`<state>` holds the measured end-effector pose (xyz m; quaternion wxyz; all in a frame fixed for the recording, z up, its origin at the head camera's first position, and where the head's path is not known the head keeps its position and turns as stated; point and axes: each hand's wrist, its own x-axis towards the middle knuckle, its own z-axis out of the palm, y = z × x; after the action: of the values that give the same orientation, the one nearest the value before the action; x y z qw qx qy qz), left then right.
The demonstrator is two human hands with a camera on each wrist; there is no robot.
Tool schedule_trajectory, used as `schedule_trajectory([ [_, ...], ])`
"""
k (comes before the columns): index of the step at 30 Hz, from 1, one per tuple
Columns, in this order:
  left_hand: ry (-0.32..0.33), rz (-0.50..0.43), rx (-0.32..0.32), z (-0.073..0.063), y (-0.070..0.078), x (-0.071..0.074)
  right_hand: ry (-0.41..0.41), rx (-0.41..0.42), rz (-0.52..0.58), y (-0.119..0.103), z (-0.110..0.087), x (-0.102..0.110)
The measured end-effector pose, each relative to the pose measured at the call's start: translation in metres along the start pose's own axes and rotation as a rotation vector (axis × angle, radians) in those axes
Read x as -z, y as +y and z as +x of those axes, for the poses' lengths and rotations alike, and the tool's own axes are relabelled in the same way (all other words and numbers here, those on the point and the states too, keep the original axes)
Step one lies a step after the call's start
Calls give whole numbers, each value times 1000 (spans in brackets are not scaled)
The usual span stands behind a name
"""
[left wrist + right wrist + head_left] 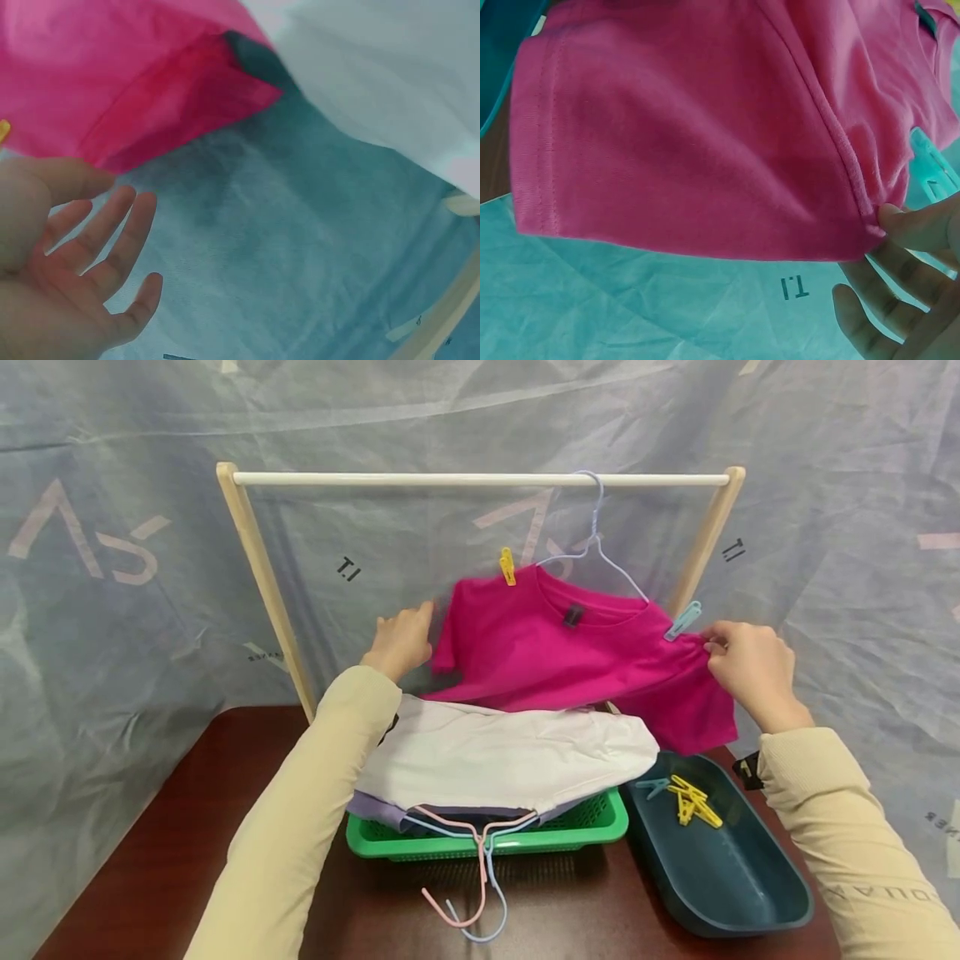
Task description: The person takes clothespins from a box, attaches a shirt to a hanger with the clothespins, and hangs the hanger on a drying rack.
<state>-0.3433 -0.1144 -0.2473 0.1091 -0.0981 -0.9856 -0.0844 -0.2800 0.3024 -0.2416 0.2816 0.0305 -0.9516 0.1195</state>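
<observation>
A magenta T-shirt (555, 643) hangs on a light blue wire hanger (594, 539), hooked over the rack's white rail (450, 479). On one shoulder sits a yellow clothespin (507, 567), on the other a blue clothespin (682, 620). My right hand (753, 672) pinches the shirt at the top of its sleeve, just outside the blue pin; the sleeve (690, 150) drops below the thumb in the right wrist view. My left hand (405, 639) is beside the opposite sleeve, its fingers loosely spread with nothing held, thumb close to the magenta fabric in the left wrist view.
A green basket (487, 843) in front holds a folded white garment (502, 756) over purple cloth, with pink (480, 860) and blue hangers sticking out. To its right, a dark blue bin (727, 877) contains several yellow clothespins (693, 802) and a blue one. Wooden posts (266, 585) support the rail.
</observation>
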Motion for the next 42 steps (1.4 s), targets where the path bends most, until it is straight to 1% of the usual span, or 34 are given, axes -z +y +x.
schedule_trajectory([
  [4, 5, 45, -33, -9, -6, -6, 0, -5, 12, 2, -1, -2],
  [9, 31, 87, -67, -21, -14, -11, 18, -8, 20, 5, -5, 0],
  [12, 57, 82, -92, -30, -19, -12, 20, -15, 22, 6, -8, 4],
  [17, 103, 63, -140, -46, -26, -13, 16, -5, 15, 9, -18, 8],
  [23, 186, 59, -212, -70, -38, -13, 5, 15, -5, 15, -33, 10],
  [26, 212, 52, -228, -84, -44, -14, -14, 39, -13, 19, -41, 9],
  [31, 227, 40, -229, -105, -54, -17, -67, 62, -22, 26, -58, 2],
  [34, 231, 52, -233, -116, -58, -20, -98, 67, -23, 31, -68, -4],
  [38, 258, 75, -250, -130, -61, -26, -126, 74, -27, 38, -81, -14],
  [42, 285, 99, -264, -144, -61, -34, -135, 88, -32, 43, -92, -26],
])
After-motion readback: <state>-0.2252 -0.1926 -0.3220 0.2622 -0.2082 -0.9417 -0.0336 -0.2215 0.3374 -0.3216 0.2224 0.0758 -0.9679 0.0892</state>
